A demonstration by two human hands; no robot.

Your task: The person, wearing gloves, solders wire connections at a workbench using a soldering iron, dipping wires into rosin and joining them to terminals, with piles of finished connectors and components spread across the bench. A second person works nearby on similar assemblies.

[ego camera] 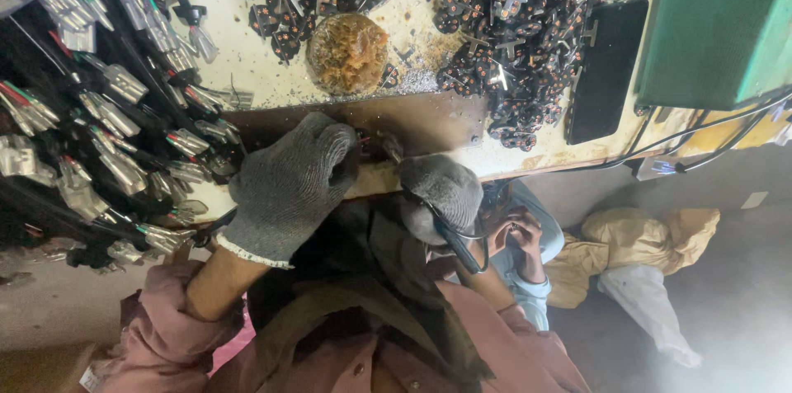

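Head view, looking down at a worn, pale surface. Both hands wear grey knitted gloves. The left hand is curled into a fist at the near edge of the surface, closed on a small part with red-tipped wires that shows just past its knuckles. The right hand lies just beside it, fingers folded around a thin dark cable that runs back toward the body. What the two hands press between them is too small to identify. To the left lies a heap of black cables with metal terminals. Beyond the hands stand a round amber-coloured lump and a wide scatter of small black parts with orange dots. A flat black slab and a green box occupy the right side. Below the surface, tan cloth bundles lie on the grey floor.
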